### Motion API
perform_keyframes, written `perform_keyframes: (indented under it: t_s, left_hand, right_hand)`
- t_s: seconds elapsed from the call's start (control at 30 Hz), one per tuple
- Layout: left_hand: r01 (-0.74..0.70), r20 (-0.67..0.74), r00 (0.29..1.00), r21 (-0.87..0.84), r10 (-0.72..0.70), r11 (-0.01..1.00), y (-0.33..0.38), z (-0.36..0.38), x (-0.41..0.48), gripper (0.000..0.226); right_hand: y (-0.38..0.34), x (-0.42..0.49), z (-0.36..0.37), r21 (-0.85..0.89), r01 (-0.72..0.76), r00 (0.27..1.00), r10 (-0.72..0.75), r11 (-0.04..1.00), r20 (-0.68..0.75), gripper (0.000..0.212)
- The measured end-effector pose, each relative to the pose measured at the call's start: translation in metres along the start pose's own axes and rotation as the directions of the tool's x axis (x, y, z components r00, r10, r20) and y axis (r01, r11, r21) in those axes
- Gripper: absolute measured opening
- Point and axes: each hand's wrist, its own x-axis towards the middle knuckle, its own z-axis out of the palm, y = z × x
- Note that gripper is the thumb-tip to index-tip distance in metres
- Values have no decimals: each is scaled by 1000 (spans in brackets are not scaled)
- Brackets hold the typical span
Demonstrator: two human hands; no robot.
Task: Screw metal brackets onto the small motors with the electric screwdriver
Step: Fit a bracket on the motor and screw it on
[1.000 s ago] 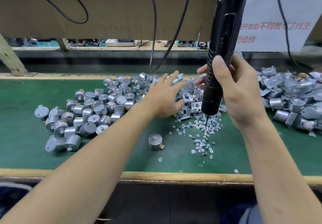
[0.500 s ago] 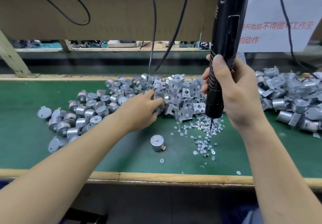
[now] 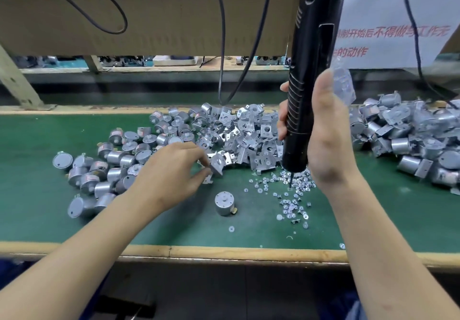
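Drawn back from the heap of brackets (image 3: 242, 133) it was reaching into half a second ago, the left hand (image 3: 171, 170) now holds one bracket (image 3: 217, 166) pinched between thumb and fingers (image 3: 194, 150), just above the green desk (image 3: 174, 227) at the near edge of that heap. The right hand (image 3: 328, 140) has its fingers wrapped around the black screwdriver (image 3: 311, 71), held upright, and its bit dips into the scattered screws (image 3: 292, 202). Whether a screw already sits on the bit is too small to tell.

One motor (image 3: 224, 204) stands alone on the desk, shaft up, near the pinched bracket but not touching it, with no bracket on it yet.

As for progress, a heap of finished motors (image 3: 408, 143) with brackets attached lies at the right, so many units look done. A heap of bare motors (image 3: 117, 163) at the left, about as large, is still to do. For this unit the work has barely begun: the bracket must be seated on the lone motor, then screwed down.
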Motion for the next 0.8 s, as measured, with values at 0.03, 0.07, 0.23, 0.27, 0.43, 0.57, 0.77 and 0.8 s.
perform_keyframes:
  t_s: [0.03, 0.07, 0.23, 0.27, 0.43, 0.57, 0.77, 0.8]
  left_hand:
    - [18, -11, 1000, -12, -19, 1000, 1, 1, -2, 12]
    - [38, -10, 999, -26, -38, 999, 2, 3, -4, 16]
    - [130, 6, 992, -89, -130, 988, 5, 15, -15, 22]
    - [146, -16, 989, -98, -148, 984, 6, 17, -18, 18]
    - [242, -59, 965, -157, -254, 957, 8, 23, -31, 14]
    - [238, -16, 970, -136, -242, 962, 11, 28, -48, 40]
    - [252, -52, 963, -181, -265, 951, 14, 32, -49, 37]
    - [254, -50, 963, -174, -266, 951, 14, 33, -50, 37]
  right_hand:
    - [2, -1, 3, 5, -4, 1000, 4, 1000, 1, 88]
    - [3, -2, 6, 10, -6, 1000, 6, 1000, 4, 92]
    - [5, -7, 15, 41, -7, 1000, 7, 999, 4, 98]
    - [5, -8, 17, 47, -12, 1000, 12, 999, 3, 99]
    - [7, -10, 22, 44, -25, 1000, 25, 999, -6, 103]
    - [9, -12, 25, 47, -30, 999, 31, 998, -11, 103]
    - [9, -15, 32, 49, -26, 1000, 26, 998, -3, 99]
    - [8, -16, 34, 48, -25, 1000, 25, 999, 2, 98]
